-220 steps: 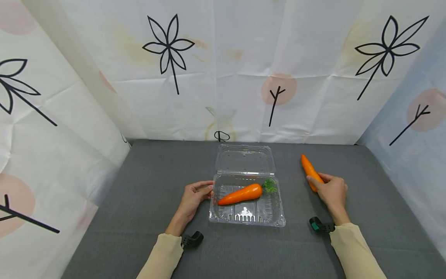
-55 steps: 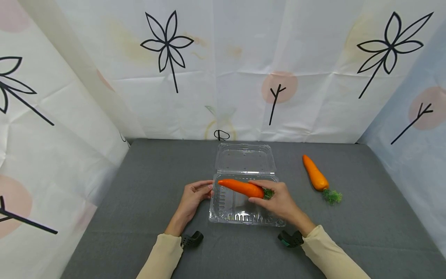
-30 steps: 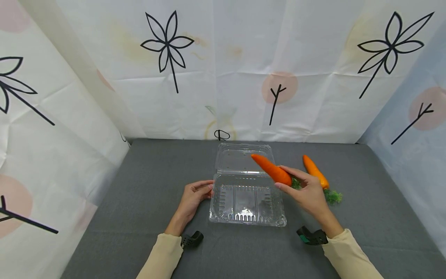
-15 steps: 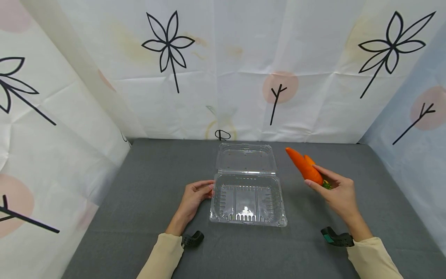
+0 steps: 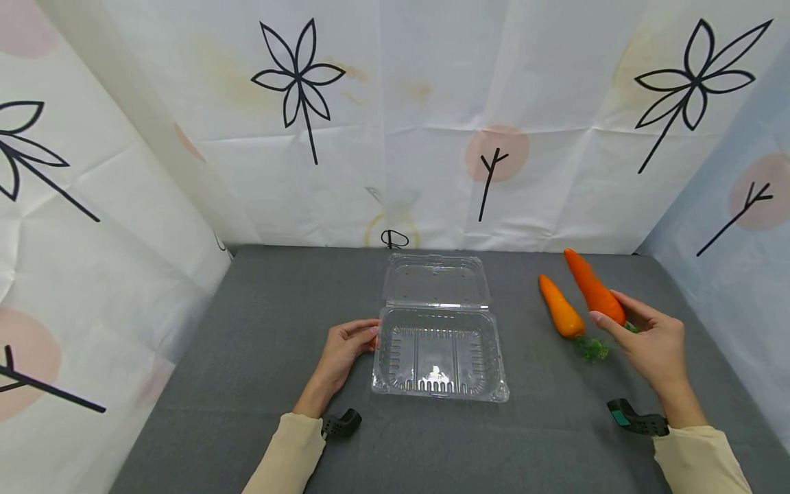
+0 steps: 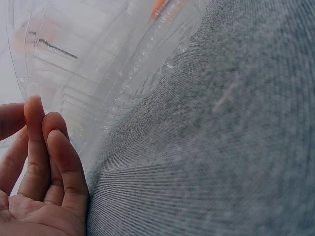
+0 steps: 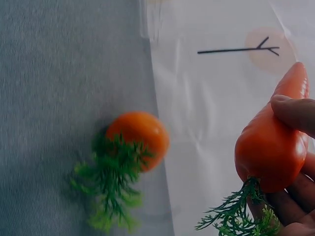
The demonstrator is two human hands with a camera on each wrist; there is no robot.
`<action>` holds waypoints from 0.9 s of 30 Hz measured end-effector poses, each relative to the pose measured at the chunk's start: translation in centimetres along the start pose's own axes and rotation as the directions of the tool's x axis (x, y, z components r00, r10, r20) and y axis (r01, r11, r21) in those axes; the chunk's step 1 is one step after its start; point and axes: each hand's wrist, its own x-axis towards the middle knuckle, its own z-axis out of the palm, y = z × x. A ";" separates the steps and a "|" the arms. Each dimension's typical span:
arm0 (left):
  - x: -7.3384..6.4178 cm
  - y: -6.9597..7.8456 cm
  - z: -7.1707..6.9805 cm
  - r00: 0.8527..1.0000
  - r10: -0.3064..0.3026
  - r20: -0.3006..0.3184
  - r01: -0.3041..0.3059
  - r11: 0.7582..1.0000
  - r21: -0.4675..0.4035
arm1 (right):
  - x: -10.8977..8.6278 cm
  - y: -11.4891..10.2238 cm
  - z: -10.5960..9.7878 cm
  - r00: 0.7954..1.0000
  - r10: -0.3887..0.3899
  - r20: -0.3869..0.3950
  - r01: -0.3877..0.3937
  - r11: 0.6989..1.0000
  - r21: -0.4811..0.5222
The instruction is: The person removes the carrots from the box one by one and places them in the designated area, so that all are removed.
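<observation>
My right hand [image 5: 654,339] grips a deep-orange carrot [image 5: 590,285] near its leafy end and holds it above the table's right side. In the right wrist view, thumb and fingers lie around that carrot [image 7: 273,147], and its green leaves hang down. Just left of it a lighter orange carrot [image 5: 560,309] with a green tuft lies on the table. At the middle stands a clear plastic clamshell box [image 5: 441,350] with its lid [image 5: 437,281] laid back, nothing inside. My left hand [image 5: 344,350] pinches the box's left rim between thumb and fingers.
A grey cloth [image 5: 296,288] covers the table. A white patterned curtain [image 5: 426,185] closes off the back, and similar cloth hangs at both sides. A black band [image 5: 638,418] sits on the right wrist, another band [image 5: 341,424] on the left.
The deep-orange carrot, earlier in the box, has been lifted out by my right hand and carried right, past the lighter carrot, which was set down on the table. My left hand stays at the box.
</observation>
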 end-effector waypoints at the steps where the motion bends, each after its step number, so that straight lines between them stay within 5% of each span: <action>1: 0.0 0.0 0.0 1.000 0.000 0.000 0.000 1.000 -0.001 | 0.1 0.1 -0.3 1.000 0.018 -0.004 -0.018 1.000 -0.010; 8: 0.0 -0.1 0.0 1.000 -0.003 0.001 0.003 1.000 -0.004 | 0.7 1.5 -1.8 0.992 0.127 -0.009 -0.127 0.987 -0.096; 16: 0.1 -0.1 0.0 1.000 -0.008 0.001 0.008 1.000 -0.004 | 1.2 3.4 -2.2 0.966 0.257 0.035 -0.239 0.933 -0.268; 27: 0.2 -0.3 0.0 1.000 0.016 -0.006 -0.016 1.000 0.010 | 1.9 5.5 -2.1 0.900 0.420 0.117 -0.352 0.858 -0.373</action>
